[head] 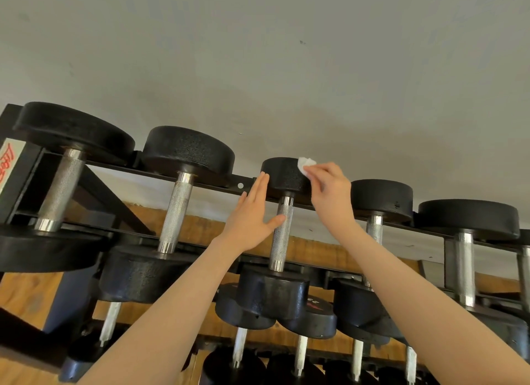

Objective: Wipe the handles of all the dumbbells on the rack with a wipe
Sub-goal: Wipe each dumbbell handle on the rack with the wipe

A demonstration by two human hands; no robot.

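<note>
So from the head cam we've got the top tier of the rack (200, 181) in front of us, five or so black dumbbells lined up against a grey wall (286, 55). Our right hand (329, 189) is pinching a small white wipe (305, 164) up against the far head of the middle dumbbell (284, 174), so it sits above the handle. Our left hand (253, 215) is flat, fingers straight and together, thumb touching that dumbbell's knurled handle (282, 235). More dumbbells sit on the lower tier (286, 341), with wood panelling (23, 293) behind.
</note>
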